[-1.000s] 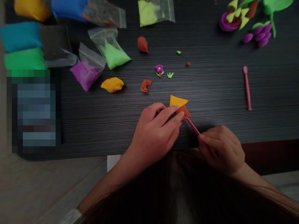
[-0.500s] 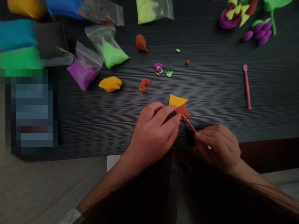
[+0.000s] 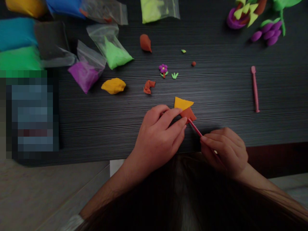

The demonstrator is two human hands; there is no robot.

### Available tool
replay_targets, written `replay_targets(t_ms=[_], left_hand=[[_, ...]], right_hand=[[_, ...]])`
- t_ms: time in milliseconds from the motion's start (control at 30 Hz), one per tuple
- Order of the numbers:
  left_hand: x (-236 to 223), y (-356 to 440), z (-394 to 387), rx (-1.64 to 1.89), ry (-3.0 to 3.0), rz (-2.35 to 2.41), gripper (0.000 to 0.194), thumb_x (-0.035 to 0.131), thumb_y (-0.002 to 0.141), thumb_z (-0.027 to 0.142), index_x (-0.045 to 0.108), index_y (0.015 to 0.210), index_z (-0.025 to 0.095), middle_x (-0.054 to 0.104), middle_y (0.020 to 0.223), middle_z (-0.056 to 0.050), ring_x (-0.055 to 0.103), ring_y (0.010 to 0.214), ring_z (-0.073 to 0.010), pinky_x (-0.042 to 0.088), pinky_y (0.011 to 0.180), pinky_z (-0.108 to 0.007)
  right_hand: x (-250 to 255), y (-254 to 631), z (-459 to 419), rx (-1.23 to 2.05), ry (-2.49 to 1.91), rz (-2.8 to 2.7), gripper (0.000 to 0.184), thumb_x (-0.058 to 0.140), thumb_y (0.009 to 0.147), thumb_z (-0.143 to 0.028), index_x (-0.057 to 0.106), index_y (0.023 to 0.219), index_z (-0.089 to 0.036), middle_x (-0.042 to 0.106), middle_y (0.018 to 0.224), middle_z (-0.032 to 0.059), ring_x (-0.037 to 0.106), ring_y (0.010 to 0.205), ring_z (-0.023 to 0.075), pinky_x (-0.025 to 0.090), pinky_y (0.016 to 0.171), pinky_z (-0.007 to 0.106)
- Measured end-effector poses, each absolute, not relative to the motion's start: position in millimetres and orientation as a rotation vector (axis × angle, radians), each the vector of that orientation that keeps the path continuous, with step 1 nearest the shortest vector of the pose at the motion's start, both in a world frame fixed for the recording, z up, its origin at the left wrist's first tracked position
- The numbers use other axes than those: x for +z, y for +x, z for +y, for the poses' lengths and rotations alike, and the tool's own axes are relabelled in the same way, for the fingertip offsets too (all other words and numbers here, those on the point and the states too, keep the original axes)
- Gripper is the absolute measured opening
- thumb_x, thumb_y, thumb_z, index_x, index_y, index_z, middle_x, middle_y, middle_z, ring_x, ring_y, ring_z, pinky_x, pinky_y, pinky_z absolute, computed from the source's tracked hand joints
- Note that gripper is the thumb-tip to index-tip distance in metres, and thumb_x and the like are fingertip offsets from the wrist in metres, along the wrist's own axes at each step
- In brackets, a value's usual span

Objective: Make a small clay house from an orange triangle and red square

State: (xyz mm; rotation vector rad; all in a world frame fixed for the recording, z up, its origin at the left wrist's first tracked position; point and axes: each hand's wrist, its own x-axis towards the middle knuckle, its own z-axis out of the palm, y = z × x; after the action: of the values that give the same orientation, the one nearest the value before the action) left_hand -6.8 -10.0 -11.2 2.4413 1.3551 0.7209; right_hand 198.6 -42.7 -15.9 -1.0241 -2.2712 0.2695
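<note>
A flat clay shape lies on the table, with a yellow clay triangle (image 3: 183,102) joined to an orange clay piece (image 3: 189,114). The bent fingers of my left hand (image 3: 162,131) press on its left side and hide part of it. From the right, my right hand (image 3: 226,150) pinches a thin pink clay tool (image 3: 195,127). The tool's tip touches the lower edge of the orange piece, beside my left fingertips. Just beyond are a small purple clay flower (image 3: 163,68), a green clay grass tuft (image 3: 175,75) and a crumpled brown clay scrap (image 3: 149,86).
Several bags of coloured clay, including a purple one (image 3: 85,75), fill the upper left. A yellow clay lump (image 3: 114,86) and a brown lump (image 3: 145,43) lie nearer. Another pink tool (image 3: 255,89) rests at right, below purple clay grapes (image 3: 269,33). A blurred-out object (image 3: 33,112) sits left.
Both hands, the tool and the clay shape stay almost still. The view shifts very slightly.
</note>
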Motion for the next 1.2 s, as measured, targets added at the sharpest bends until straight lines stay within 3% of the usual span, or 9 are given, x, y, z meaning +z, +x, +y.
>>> replay_targets(t_ms=[967,1200], left_hand=[[-11.4,-7.5,-10.5,0.712,2.446,1.340,0.023,0.055,0.080,0.022,0.063,0.102,0.020,0.059,0.110,-0.004,0.045,0.102,-0.0219,0.040,0.089,-0.039],[-10.3,-5.3,-9.4,0.679,2.470,1.352,0.024,0.056,0.080,0.024,0.062,0.102,0.018,0.059,0.110,-0.005,0.045,0.101,-0.0223,0.041,0.089,-0.038]], right_hand=[[-14.5,198.4,-41.1,0.305,-1.066,-2.313,0.029,0.064,0.067,-0.008,0.056,0.094,-0.018,0.068,0.078,0.0039,0.059,0.064,0.0158,0.046,0.055,0.031],[-4.3,202.9,-41.9,0.701,-1.176,-1.999,0.036,0.062,0.068,-0.004,0.056,0.099,-0.020,0.066,0.078,0.0026,0.060,0.067,0.0153,0.048,0.058,0.031]])
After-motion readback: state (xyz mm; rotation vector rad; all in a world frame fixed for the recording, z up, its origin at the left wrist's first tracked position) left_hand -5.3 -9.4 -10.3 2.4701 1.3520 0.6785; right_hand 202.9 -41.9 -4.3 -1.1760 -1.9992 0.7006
